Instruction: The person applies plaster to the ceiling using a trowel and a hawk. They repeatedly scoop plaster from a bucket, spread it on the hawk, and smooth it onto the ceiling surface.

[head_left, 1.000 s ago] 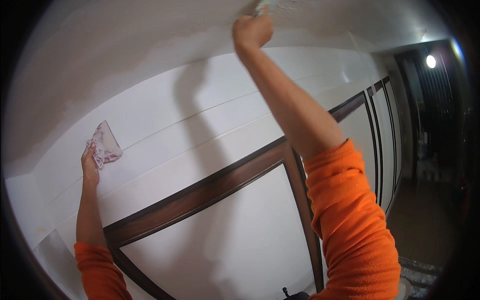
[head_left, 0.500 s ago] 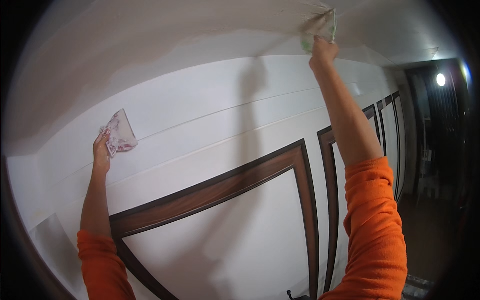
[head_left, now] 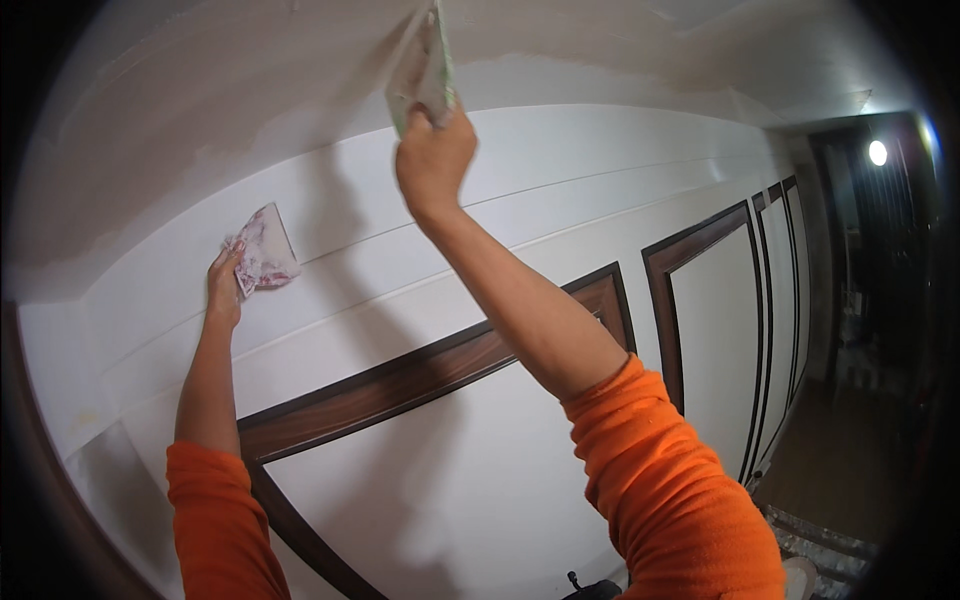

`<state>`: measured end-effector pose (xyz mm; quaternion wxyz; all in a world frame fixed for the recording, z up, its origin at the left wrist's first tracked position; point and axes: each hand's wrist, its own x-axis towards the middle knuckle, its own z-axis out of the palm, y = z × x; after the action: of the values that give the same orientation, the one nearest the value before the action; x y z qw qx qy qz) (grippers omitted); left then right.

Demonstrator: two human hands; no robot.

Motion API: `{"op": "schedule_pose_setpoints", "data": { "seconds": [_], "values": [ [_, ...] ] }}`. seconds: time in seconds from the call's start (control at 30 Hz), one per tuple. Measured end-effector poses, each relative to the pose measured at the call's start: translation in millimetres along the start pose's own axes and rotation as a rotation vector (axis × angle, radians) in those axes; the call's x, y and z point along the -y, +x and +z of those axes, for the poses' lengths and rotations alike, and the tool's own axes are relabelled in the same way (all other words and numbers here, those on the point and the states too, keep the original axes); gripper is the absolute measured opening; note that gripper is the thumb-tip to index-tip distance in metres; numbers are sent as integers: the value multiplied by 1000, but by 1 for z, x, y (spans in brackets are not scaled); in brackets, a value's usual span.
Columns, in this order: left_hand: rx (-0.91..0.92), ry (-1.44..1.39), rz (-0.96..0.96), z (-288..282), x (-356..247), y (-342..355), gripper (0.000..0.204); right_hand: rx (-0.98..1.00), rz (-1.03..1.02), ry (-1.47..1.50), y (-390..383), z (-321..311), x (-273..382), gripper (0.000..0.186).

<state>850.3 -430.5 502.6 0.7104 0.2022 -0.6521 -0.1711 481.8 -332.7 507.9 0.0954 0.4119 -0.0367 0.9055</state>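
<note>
My right hand [head_left: 437,165] is raised overhead, closed on a putty knife [head_left: 424,75] with a broad blade and green-tinged edges. The blade is up at the ceiling [head_left: 560,60], where damp-looking, smeared patches of filler show; whether its edge touches cannot be told. Lower and to the left, my left hand [head_left: 226,280] grips a second putty knife [head_left: 268,252], its blade pale and smeared with white and reddish-purple. This one is held in front of the white upper wall, apart from the ceiling.
Dark wooden frame moulding [head_left: 390,392] borders the white wall panels. Farther right stands another framed panel [head_left: 700,240], then a dark doorway [head_left: 865,250] with a bright lamp [head_left: 878,153]. A small black object [head_left: 590,588] shows at the lower edge.
My right hand has swept left along the ceiling with its putty knife. My left hand, still holding the other one, has shifted slightly right and up in the picture.
</note>
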Motion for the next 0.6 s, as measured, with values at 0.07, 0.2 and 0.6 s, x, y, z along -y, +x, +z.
{"op": "schedule_pose_setpoints", "data": {
  "seconds": [0.07,0.2,0.6],
  "values": [
    [41,17,-33,1,-5,-4,52,-112,-49,2,14,-29,-44,34],
    [11,8,13,-1,-6,-7,49,-348,269,143,113,-115,-117,40],
    [42,-9,39,14,-5,-11,43,-356,225,238,199,-145,-136,38]
  ]
}}
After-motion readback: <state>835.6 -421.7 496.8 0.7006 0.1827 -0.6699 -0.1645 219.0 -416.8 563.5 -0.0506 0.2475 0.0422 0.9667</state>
